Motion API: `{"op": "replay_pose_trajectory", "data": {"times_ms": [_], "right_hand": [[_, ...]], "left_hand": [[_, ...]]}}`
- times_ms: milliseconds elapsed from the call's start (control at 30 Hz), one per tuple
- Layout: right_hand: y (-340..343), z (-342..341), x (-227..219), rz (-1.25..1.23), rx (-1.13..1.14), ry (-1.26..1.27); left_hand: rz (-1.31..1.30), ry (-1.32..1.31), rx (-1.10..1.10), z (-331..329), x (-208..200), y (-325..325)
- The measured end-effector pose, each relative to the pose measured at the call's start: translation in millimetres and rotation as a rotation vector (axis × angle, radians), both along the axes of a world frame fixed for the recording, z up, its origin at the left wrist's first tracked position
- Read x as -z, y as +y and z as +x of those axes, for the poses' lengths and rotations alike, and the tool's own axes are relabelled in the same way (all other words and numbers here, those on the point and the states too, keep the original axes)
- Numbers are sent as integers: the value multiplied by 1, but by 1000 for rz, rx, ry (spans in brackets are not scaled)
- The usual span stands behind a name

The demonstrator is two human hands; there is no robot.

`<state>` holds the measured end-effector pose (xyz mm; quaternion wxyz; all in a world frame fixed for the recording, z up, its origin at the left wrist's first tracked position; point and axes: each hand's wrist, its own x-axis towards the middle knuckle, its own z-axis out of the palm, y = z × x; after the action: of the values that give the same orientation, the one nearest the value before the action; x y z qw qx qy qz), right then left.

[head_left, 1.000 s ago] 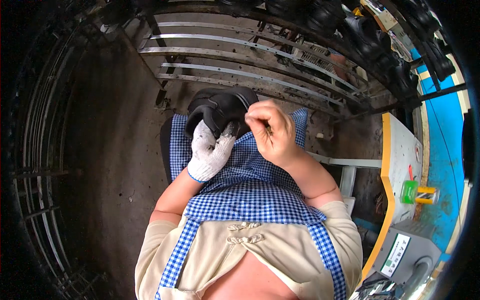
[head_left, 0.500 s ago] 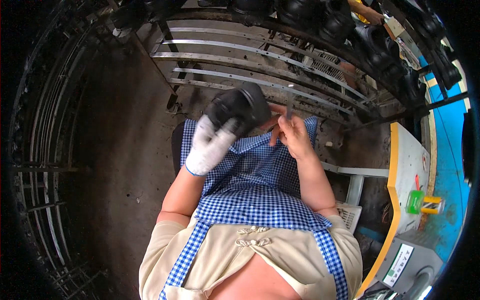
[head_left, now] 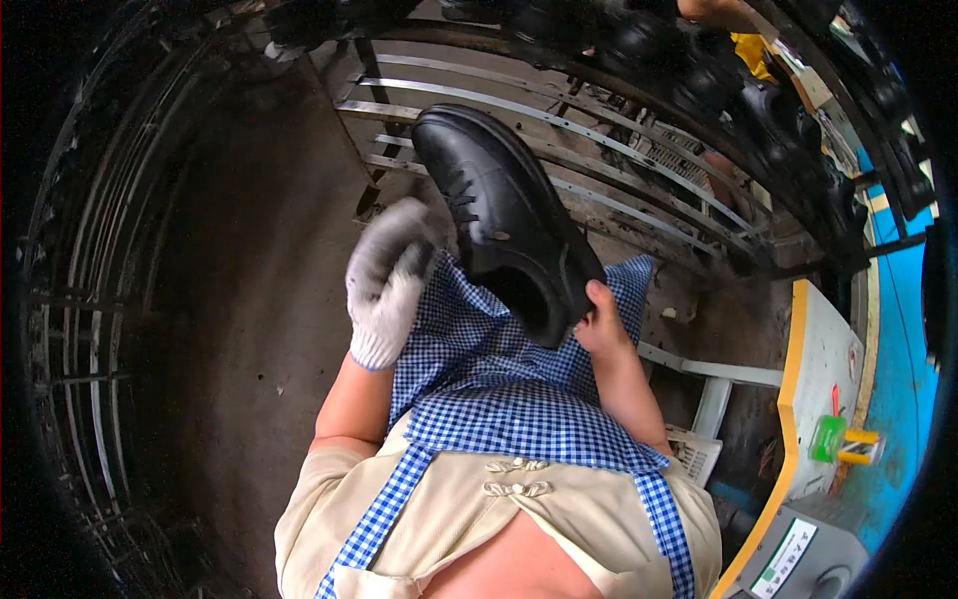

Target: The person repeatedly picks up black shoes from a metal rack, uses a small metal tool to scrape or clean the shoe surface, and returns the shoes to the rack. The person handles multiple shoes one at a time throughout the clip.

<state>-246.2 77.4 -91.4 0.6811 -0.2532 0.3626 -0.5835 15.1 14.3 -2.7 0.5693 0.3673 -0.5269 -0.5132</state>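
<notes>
Black shoe (head_left: pixel 504 205), up off the rack and over my lap, its toe pointing away from me and its opening toward me. I have it by the heel in my right hand (head_left: pixel 602 324), that grip closed round the back of it with the thumb on the outside. My left hand (head_left: pixel 384 285), in a smudged white glove, is curled just beside the laced front; it is blurred, so I cannot tell whether that grip touches the shoe or holds anything small.

As for how far along things are, the shoe looks to me like a whole one, body and sole together. What is left to do on it, I cannot judge. A pale mark on its side is too small to make out.

Below it is my blue checked apron (head_left: pixel 519 409). Beyond the toe run the bars of a metal rack (head_left: pixel 559 124), with more dark shoes (head_left: pixel 773 120) along its upper edge. To my right, past the yellow edge of a white tabletop (head_left: pixel 823 349), sit a green tub (head_left: pixel 827 439) and a yellow can (head_left: pixel 860 447). Near its closest corner, a grey box (head_left: pixel 833 549) carries a white label (head_left: pixel 783 561) with dark writing and a green patch.
</notes>
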Motion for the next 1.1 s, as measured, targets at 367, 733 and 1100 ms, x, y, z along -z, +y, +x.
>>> {"op": "replay_pose_trajectory", "data": {"times_ms": [367, 733, 1100], "right_hand": [[-5, -19, 41, 129, -32, 448], [-27, 14, -142, -878, 158, 1258], [-14, 13, -158, -905, -60, 1599]], "left_hand": [[24, 234, -27, -10, 0, -36], [79, -32, 403, -19, -16, -20], [104, -137, 352, -21, -19, -11]]}}
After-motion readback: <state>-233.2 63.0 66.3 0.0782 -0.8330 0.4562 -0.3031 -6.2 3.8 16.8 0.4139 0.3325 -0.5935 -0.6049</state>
